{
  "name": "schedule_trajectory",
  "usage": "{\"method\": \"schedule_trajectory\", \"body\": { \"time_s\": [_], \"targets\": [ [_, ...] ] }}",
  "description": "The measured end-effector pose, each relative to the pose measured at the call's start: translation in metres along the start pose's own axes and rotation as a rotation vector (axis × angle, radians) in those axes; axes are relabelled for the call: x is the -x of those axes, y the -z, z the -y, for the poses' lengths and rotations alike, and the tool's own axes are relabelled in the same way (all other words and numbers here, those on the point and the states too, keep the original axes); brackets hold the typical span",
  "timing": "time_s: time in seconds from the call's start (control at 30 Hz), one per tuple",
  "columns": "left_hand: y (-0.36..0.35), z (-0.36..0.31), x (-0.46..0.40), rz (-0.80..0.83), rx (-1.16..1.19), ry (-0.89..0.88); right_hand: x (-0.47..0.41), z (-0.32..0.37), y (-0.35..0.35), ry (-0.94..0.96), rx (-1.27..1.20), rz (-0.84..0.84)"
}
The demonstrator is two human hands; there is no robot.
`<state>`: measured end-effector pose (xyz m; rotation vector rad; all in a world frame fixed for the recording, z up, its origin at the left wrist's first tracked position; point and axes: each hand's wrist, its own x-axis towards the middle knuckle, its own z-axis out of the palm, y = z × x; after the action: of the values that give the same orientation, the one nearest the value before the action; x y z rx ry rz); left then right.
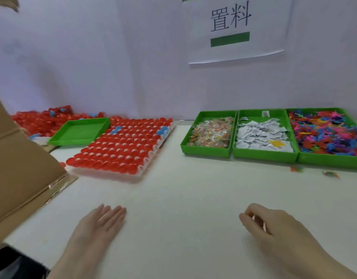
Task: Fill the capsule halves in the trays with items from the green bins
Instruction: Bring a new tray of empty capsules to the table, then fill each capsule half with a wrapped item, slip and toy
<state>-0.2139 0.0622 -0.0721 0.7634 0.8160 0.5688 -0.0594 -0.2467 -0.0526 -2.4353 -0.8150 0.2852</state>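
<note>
Left hand (pixel 102 220): flat, fingers straight, on counter (pixel 183 198). Right hand (pixel 274 224): loosely curled, holding nothing. Capsule tray (pixel 121 148) overhangs box (pixel 22 168); risk: nudged, it tips.

I saw a white table (pixel 193 198) running up to a plain pale wall (pixel 113 67). A white paper sign (pixel 237 29) hung on that wall, printed with two black characters above a green bar; its lower edge curled outward. A brown cardboard box (pixel 18 168) stood at the table's left edge. Lighting was even and soft.
</note>
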Motion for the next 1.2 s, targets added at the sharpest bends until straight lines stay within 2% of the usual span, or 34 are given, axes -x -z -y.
{"method": "schedule_trajectory", "body": {
  "time_s": [0.07, 0.23, 0.4, 0.63, 0.77, 0.87, 1.03, 1.2],
  "targets": [
    [-0.012, -0.005, -0.009, 0.000, 0.025, 0.015, -0.003, -0.002, -0.003, -0.018, -0.056, 0.036],
    [-0.034, -0.022, -0.040, 0.010, 0.051, 0.042, -0.031, 0.014, -0.014, -0.040, -0.508, 0.119],
    [-0.047, -0.034, -0.061, 0.047, 0.034, 0.083, -0.065, 0.043, -0.025, -0.048, -0.760, 0.142],
    [-0.050, -0.050, -0.076, 0.018, -0.004, 0.089, -0.086, 0.068, -0.045, -0.098, -0.811, 0.270],
    [-0.053, -0.051, -0.073, 0.060, -0.165, 0.174, -0.097, 0.079, -0.051, -0.102, -0.861, 0.278],
    [-0.056, -0.049, -0.071, 0.086, -0.252, 0.163, -0.096, 0.078, -0.061, -0.083, -0.850, 0.308],
    [-0.054, -0.045, -0.071, 0.126, -0.165, 0.134, -0.104, 0.077, -0.064, -0.109, -0.868, 0.294],
    [-0.049, -0.043, -0.055, 0.138, -0.226, 0.092, -0.120, 0.096, -0.070, -0.173, -0.903, 0.342]
  ]
}}
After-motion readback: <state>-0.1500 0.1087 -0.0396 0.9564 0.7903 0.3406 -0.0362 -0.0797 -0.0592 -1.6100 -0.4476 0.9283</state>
